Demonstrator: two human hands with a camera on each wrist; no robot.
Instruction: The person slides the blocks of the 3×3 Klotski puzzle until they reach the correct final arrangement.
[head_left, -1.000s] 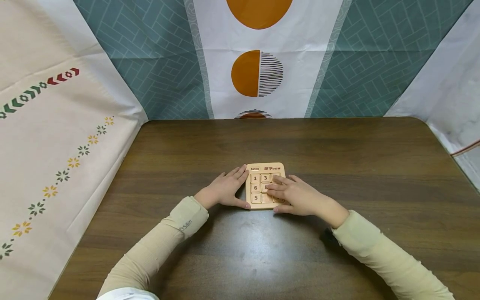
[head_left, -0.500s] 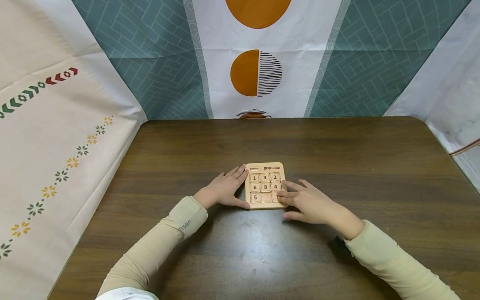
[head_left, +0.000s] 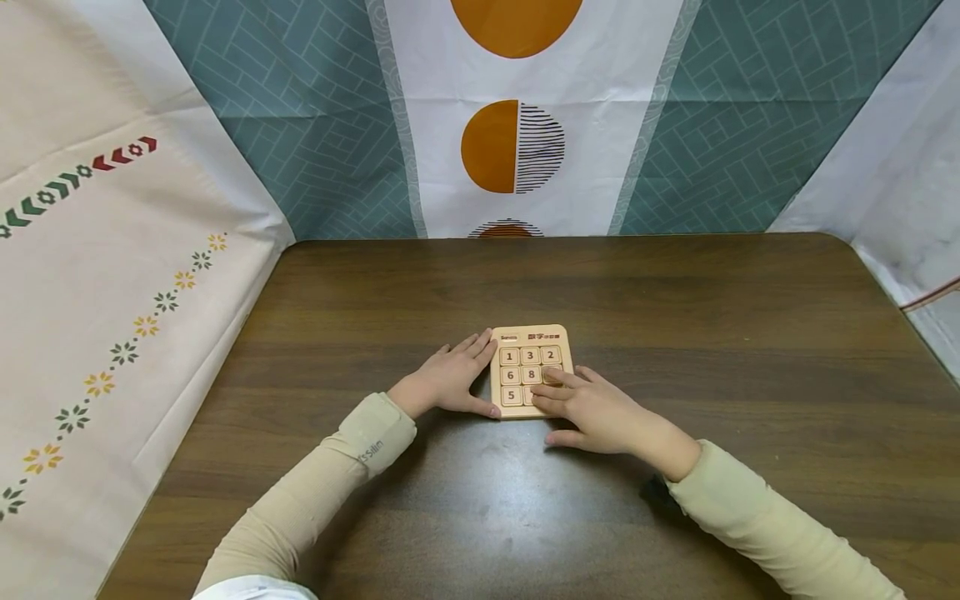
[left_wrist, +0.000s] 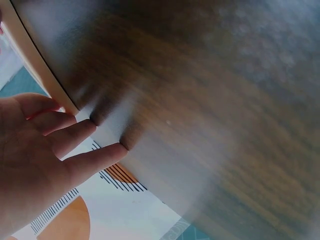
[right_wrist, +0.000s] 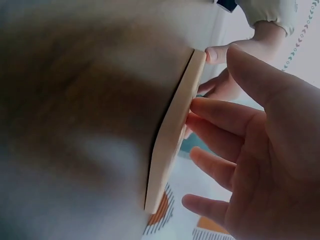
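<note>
A wooden number slide puzzle point(head_left: 531, 337) lies flat on the table, its top row reading 1, 3, 2. The tiles 6, 8 and 5 also show. My left hand point(head_left: 453, 379) rests along the puzzle's left edge, fingers extended and thumb at the lower left corner. Over the lower right of the board, my right hand point(head_left: 600, 410) touches the tiles with its extended fingertips, hiding the right end of the middle row and most of the bottom row. In the right wrist view, two fingertips point(right_wrist: 200, 106) meet the puzzle's top face, with the thumb held apart.
The brown wooden table point(head_left: 375, 292) reaches back to a hanging cloth point(head_left: 600, 167) with orange circles. A cream cloth with flower patterns point(head_left: 112, 333) hangs along the left side, and a pale cloth point(head_left: 907, 183) at the right.
My right hand drew back to the puzzle's right edge, uncovering the tiles 2, 4 and one at the lower right, then moved left over the bottom row. The left hand stayed put.
</note>
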